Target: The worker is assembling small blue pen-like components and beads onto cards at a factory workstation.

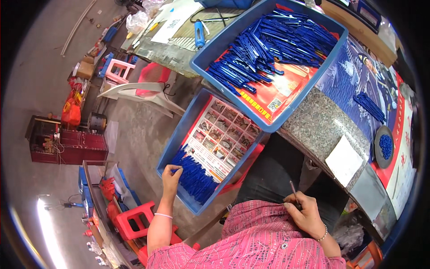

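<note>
My left hand [171,175] is at the left side of the lower blue tray, its fingers pinched together over a pile of slim blue plastic pieces [197,183]. Whatever lies between those fingertips is hidden. Close to my lap, my right hand [303,210] is closed around a thin dark pen-like tool [293,187] that points up and away from me. The lower blue tray [179,130] is lined with a printed sheet of small pictures. Above it to the right, a larger blue tray [309,107] holds a heap of long shiny blue pieces [273,42] on a red printed sheet.
On the granite-patterned table [320,121] lie a white paper [344,160], a small bundle of blue pieces [370,106] and a dark dish of tiny blue parts [384,147]. A blue-handled tool [199,35] rests on the far table. Red stools [136,219] stand at lower left.
</note>
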{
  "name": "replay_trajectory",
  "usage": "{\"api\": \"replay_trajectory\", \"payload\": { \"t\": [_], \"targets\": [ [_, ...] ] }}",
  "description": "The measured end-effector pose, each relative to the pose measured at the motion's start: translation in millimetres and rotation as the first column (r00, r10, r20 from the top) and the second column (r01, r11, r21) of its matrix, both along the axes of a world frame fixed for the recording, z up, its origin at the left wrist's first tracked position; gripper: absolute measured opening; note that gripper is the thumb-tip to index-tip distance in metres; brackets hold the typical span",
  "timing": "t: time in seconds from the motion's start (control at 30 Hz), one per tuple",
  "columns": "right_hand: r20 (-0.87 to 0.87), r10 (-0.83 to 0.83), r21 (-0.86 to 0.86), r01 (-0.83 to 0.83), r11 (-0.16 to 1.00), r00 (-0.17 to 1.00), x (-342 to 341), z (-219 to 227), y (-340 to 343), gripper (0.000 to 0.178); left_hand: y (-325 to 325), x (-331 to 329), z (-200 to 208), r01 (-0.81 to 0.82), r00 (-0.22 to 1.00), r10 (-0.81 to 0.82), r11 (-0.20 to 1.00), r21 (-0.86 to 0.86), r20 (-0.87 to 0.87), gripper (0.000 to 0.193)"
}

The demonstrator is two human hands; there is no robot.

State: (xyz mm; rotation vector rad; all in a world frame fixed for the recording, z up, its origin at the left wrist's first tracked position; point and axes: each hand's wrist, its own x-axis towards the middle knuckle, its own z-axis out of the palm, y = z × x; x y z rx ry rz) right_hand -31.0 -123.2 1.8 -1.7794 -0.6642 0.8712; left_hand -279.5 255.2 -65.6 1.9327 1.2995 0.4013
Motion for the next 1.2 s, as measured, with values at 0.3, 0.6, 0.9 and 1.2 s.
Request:
{"api": "replay_trajectory", "payload": {
  "t": [0.3,0.6,0.9,1.2],
  "targets": [
    [0.144,0.107,0.043,-0.114,0.993,0.984,9,-5,3,0.018,8,-36,-30,0.567,0.77,-0.378,0.774,0.282,-0.513,0.009],
    [0.15,0.103,0.091,-0.117,0.989,0.983,11,-24,-15,0.023,-43,72,58,0.677,0.731,-0.49,0.609,0.413,-0.475,0.011],
    [-0.047,0.001,0.265,0.012,0.964,0.999,22,-5,-52,0.02,-228,315,169,0.892,0.12,-0.983,0.167,0.42,0.137,0.019],
    [-0.155,-0.305,0.209,0.333,0.92,0.94,16,-6,-104,0.017,-295,516,83,0.859,0.159,-0.972,0.05,0.509,-0.173,0.021]
  ]
}}
